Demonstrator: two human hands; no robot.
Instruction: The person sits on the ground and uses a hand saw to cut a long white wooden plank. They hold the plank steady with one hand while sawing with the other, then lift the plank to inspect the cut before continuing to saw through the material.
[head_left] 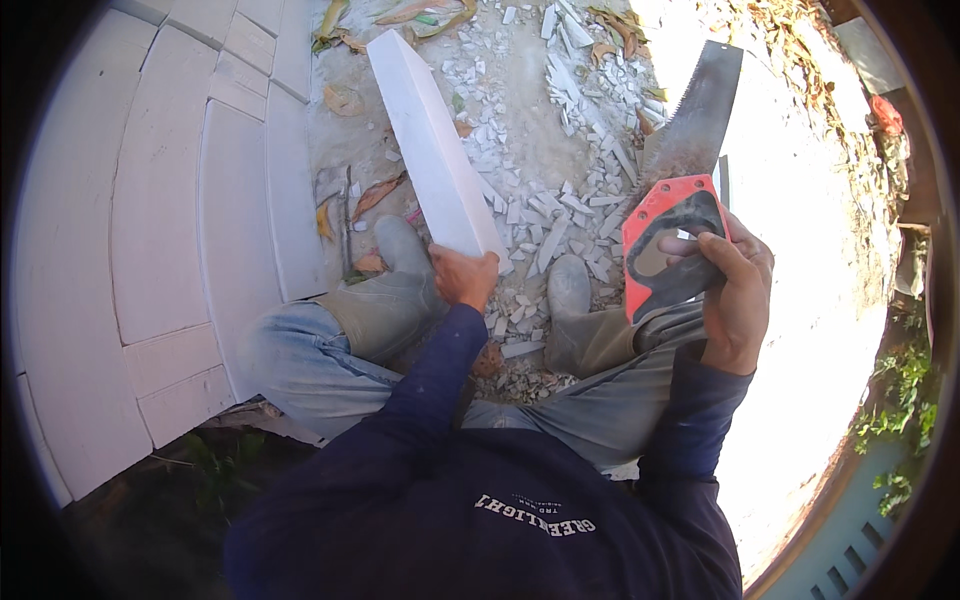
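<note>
A long white block (pixel 432 140), light and squared like aerated concrete, slants away from me between my boots. My left hand (pixel 466 275) is closed on its near end. On the right, my right hand (pixel 738 275) grips a hand saw (pixel 690 135) by its red and black handle. The saw's dusty, toothed blade points up and away, with its teeth toward the left. Saw and block are well apart. Part of the right hand's fingers is hidden behind the handle.
Broken white pieces (pixel 580 215) litter the dusty ground between and beyond my boots (pixel 570 300). Stacked white blocks (pixel 170 200) form a wall on the left. Dry leaves (pixel 375 198) lie near it. Bright sunlit ground (pixel 800 300) stretches along the right, with green plants (pixel 905 430) at the edge.
</note>
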